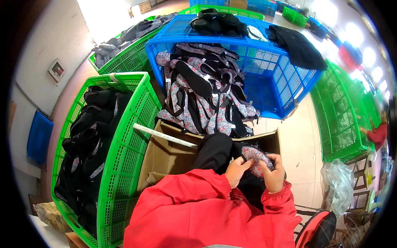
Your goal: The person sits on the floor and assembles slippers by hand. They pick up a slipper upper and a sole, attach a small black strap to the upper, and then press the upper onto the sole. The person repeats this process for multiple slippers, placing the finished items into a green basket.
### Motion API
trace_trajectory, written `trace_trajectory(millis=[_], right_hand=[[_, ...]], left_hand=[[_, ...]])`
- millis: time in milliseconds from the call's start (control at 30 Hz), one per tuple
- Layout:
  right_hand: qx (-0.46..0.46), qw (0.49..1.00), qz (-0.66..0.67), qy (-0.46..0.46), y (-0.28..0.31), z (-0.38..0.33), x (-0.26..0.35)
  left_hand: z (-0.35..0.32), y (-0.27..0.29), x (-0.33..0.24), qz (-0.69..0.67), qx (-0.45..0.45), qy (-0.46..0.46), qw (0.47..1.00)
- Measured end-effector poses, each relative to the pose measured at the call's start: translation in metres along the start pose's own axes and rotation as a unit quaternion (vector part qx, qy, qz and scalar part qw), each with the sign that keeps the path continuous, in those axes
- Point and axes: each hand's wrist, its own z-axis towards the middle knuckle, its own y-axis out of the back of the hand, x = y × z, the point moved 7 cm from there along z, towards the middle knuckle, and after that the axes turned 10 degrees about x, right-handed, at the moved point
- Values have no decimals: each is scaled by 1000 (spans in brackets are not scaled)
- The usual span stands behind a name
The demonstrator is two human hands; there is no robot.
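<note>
Over my lap, both hands grip a floral cloth shoe (pixel 258 157) with a pink, red and grey print and a dark edge. My left hand (pixel 235 170) pinches its left side, thumb on the fabric. My right hand (pixel 273 173) holds the opposite side, fingers bent around it. Beyond my knees, a heap of similar floral shoes (pixel 219 109) with black soles and small white tags spills from a blue crate (pixel 285 82) lying on its side. An open cardboard box (pixel 163 151) is below the heap, with a white strip (pixel 163 135) across its left side.
On my left stands a green crate (pixel 124 140) filled with black shoes (pixel 93 136). Dark shoes (pixel 217 22) and black cloth (pixel 297 45) lie on top of the blue crate. More green crates (pixel 337 111) and a clear plastic bag (pixel 338 184) are at right, near another person's red sleeve (pixel 377 134).
</note>
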Motion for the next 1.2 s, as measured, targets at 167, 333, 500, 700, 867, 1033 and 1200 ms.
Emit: trace_trajectory(millis=[167, 333, 500, 700, 867, 1033, 1200], right_hand=[[25, 997, 66, 10, -31, -30, -12], [117, 993, 21, 22, -80, -55, -3], [184, 983, -3, 18, -101, -51, 5], [233, 972, -18, -29, -128, -33, -1], [227, 972, -17, -66, -129, -20, -9], [231, 970, -71, -40, -141, -1, -12], [169, 986, -6, -7, -156, 28, -29]], left_hand=[[-38, 35, -4, -81, -60, 86, 991], [-72, 43, -33, -128, -77, 202, 968], [-87, 60, -61, -86, -123, 150, 977], [-84, 92, -94, 298, -209, -72, 929], [-86, 67, -120, 451, -171, -97, 871], [-96, 34, -139, 641, -153, -189, 728], [-89, 47, -150, 616, -169, -215, 739]])
